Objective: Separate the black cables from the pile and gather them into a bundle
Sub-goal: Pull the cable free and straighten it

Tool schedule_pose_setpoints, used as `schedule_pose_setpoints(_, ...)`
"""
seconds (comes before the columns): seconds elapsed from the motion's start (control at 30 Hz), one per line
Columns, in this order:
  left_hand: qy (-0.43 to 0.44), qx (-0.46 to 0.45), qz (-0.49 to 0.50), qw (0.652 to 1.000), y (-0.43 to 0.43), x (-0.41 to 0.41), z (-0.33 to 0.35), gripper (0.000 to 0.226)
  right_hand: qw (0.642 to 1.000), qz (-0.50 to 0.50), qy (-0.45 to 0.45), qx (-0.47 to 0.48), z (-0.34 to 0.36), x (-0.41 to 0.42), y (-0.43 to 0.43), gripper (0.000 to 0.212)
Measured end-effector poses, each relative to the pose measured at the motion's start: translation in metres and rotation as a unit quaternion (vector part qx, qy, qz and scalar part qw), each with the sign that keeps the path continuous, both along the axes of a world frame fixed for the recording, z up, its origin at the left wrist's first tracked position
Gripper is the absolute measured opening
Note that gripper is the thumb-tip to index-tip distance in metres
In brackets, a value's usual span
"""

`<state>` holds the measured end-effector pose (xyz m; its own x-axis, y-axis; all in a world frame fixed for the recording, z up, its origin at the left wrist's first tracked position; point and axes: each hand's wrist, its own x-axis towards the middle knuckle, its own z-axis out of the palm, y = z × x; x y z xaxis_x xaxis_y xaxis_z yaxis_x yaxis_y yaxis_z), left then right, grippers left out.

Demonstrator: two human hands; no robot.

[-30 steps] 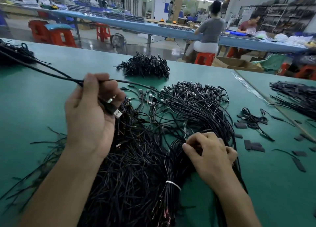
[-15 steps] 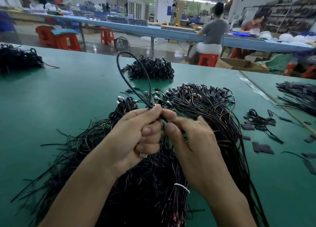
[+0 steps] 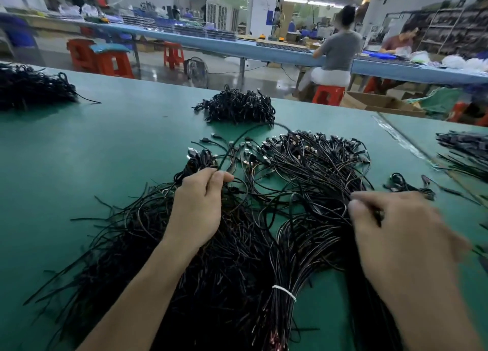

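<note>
- At far left I count one dark heap of cables (image 3: 31, 86) on the green table (image 3: 79, 152), well apart from my hands.
- My left hand (image 3: 196, 205) is over the big loose pile of black cables (image 3: 211, 258). Its fingers (image 3: 221, 176) are pinched together on one single cable (image 3: 237, 142), which rises and curves away to the right.
- Behind, in the middle, one more coiled heap (image 3: 237, 107) lies alone.
- Between my hands is one tied bundle (image 3: 303, 218), held by one white tie (image 3: 284, 291) near its lower end; its plugs fan out at the far side.
- My right hand (image 3: 401, 245) is blurred. It is over the right side of the bundle, thumb and fingers close together near some strands; I cannot tell if it really grips them.
- Right of it, one small coil (image 3: 404, 184), and one more heap (image 3: 464, 144) on the next table.
- The room is a workshop: one long blue bench (image 3: 237, 44), several red stools (image 3: 105, 62), two persons seated at the bench, shelves at far right.
</note>
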<state>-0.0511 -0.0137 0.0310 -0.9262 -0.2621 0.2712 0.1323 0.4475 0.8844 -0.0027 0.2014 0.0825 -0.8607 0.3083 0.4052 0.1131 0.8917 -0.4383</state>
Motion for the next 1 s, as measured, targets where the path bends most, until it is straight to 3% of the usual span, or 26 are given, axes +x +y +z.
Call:
schedule_pose_setpoints(0.07, 0.005, -0.05, -0.014, 0.999, 0.0, 0.001, -0.002, 0.027, 0.996, 0.016, -0.079, 0.028, -0.004, 0.001, -0.009, 0.047)
schedule_pose_setpoints(0.13, -0.004, -0.074, -0.062, 0.995, 0.001, 0.004, -0.001, 0.026, 0.993, 0.096, -0.075, 0.003, -0.005, 0.002, -0.018, 0.066)
schedule_pose_setpoints(0.2, -0.015, -0.065, -0.117, 0.991, 0.003, 0.006, 0.001, 0.023, 0.978, 0.202, -0.05, 0.001, -0.005, 0.002, -0.029, 0.072)
schedule_pose_setpoints(0.3, 0.006, -0.05, -0.153, 0.987, 0.002, 0.008, 0.008, 0.03, 0.952, 0.302, -0.014, 0.053, -0.01, -0.002, -0.036, 0.065)
schedule_pose_setpoints(0.4, 0.057, -0.011, -0.168, 0.984, 0.001, 0.011, 0.018, 0.041, 0.954, 0.296, -0.006, 0.045, -0.017, -0.008, -0.036, 0.054)
schedule_pose_setpoints(0.53, 0.032, -0.03, -0.147, 0.988, -0.001, 0.013, 0.018, 0.038, 0.958, 0.276, 0.056, -0.053, -0.025, -0.012, -0.03, 0.023)
schedule_pose_setpoints(0.6, 0.014, -0.066, -0.146, 0.987, 0.001, 0.014, 0.019, 0.036, 0.955, 0.268, 0.064, -0.106, -0.025, -0.013, -0.03, 0.022)
schedule_pose_setpoints(0.67, -0.044, -0.015, -0.214, 0.976, 0.003, 0.017, 0.024, 0.044, 0.943, 0.268, 0.091, -0.174, -0.024, -0.014, -0.03, 0.02)
schedule_pose_setpoints(0.77, -0.17, 0.101, -0.4, 0.895, 0.002, 0.027, 0.031, 0.053, 0.928, 0.261, 0.141, -0.224, -0.018, -0.013, -0.03, 0.016)
schedule_pose_setpoints(0.87, -0.195, 0.241, -0.543, 0.78, -0.003, 0.032, 0.037, 0.042, 0.91, 0.275, 0.127, -0.283, -0.015, -0.01, -0.029, 0.023)
schedule_pose_setpoints(0.93, -0.17, 0.377, -0.548, 0.727, -0.004, 0.03, 0.041, 0.037, 0.909, 0.303, 0.058, -0.282, -0.016, -0.01, -0.033, 0.029)
schedule_pose_setpoints(1.0, -0.128, 0.482, -0.49, 0.715, 0.0, 0.025, 0.042, 0.037, 0.904, 0.352, -0.028, -0.239, -0.02, -0.008, -0.042, 0.029)
